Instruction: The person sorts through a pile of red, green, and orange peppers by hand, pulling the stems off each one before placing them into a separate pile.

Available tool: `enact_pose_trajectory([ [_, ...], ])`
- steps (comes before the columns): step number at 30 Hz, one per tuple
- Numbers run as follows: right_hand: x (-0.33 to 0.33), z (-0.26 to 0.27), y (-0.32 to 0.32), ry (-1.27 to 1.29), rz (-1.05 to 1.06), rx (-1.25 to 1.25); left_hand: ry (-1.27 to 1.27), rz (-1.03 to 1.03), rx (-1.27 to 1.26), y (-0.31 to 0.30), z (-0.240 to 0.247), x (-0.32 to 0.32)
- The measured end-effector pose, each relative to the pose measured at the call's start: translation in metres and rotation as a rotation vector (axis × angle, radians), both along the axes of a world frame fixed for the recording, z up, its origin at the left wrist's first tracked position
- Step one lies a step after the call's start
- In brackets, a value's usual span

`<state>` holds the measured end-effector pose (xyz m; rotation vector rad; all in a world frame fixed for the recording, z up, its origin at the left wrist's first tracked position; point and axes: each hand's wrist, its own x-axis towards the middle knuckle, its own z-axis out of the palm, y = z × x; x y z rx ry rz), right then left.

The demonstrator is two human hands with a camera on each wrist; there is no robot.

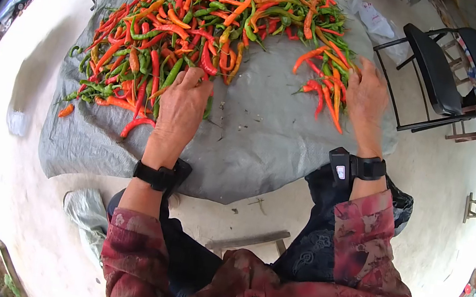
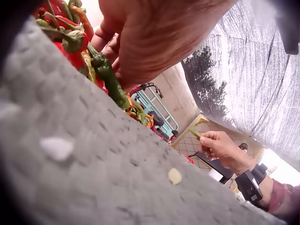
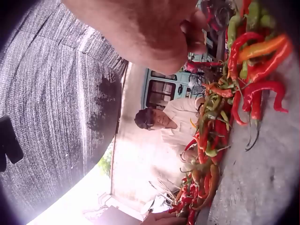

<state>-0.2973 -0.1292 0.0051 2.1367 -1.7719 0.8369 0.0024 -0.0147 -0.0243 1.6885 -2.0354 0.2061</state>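
no readable text — labels too small or blurred

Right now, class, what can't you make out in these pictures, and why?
What the left hand touches with its fingertips: head view, hidden by the hand itself.
The full shape of the green thing in the right hand: left wrist view, small and partly covered by fingers.
The bottom of the pepper heap: head view, under upper peppers.
A black object: right wrist view, cut by the left edge.
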Motion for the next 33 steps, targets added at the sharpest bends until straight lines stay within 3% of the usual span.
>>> enact_pose_trajectory([
  [4,0.001,0.001,0.007,0.046,0.064,-0.191,0.147,-0.05,-0.054,-0.004,0.004,-0.013],
  [6,0.02,-0.005,0.018,-0.394,0.368,0.136,0.184,-0.121,-0.089,-0.002,0.007,-0.024],
  [8,0.037,-0.009,0.031,-0.588,0.572,0.602,0.224,-0.197,-0.117,0.003,0.009,-0.035],
  [10,0.058,0.007,0.05,-0.72,0.607,1.059,0.224,-0.406,-0.113,0.009,0.014,-0.042],
  [11,0.064,0.005,0.05,-0.723,0.604,1.059,0.225,-0.41,-0.111,0.011,0.016,-0.044],
  [13,0.072,-0.005,0.051,-0.905,0.716,1.329,0.275,-0.529,-0.055,0.014,0.018,-0.047],
  [17,0.085,-0.017,0.049,-0.975,0.726,1.259,0.274,-0.535,-0.015,0.014,0.016,-0.045],
  [19,0.084,-0.008,0.047,-1.114,0.536,1.027,0.345,-0.473,-0.03,0.014,0.019,-0.043],
  [21,0.069,-0.005,0.032,-1.162,0.517,0.98,0.274,-0.36,-0.014,0.011,0.02,-0.036],
  [23,0.049,-0.003,0.018,-0.649,0.466,0.562,0.206,-0.249,0.001,0.006,0.017,-0.028],
  [24,0.04,-0.001,0.017,-0.648,0.466,0.561,0.131,-0.163,0.019,0.003,0.012,-0.023],
  [26,0.027,0.002,0.015,-0.23,0.214,0.166,0.019,-0.058,0.095,-0.002,0.003,-0.017],
  [29,0.008,0.004,0.011,-0.141,0.079,0.151,-0.049,-0.049,0.121,-0.008,0.002,-0.018],
  [33,-0.018,0.002,0.01,-0.003,0.062,0.174,-0.111,-0.042,0.15,-0.011,-0.004,-0.018],
])
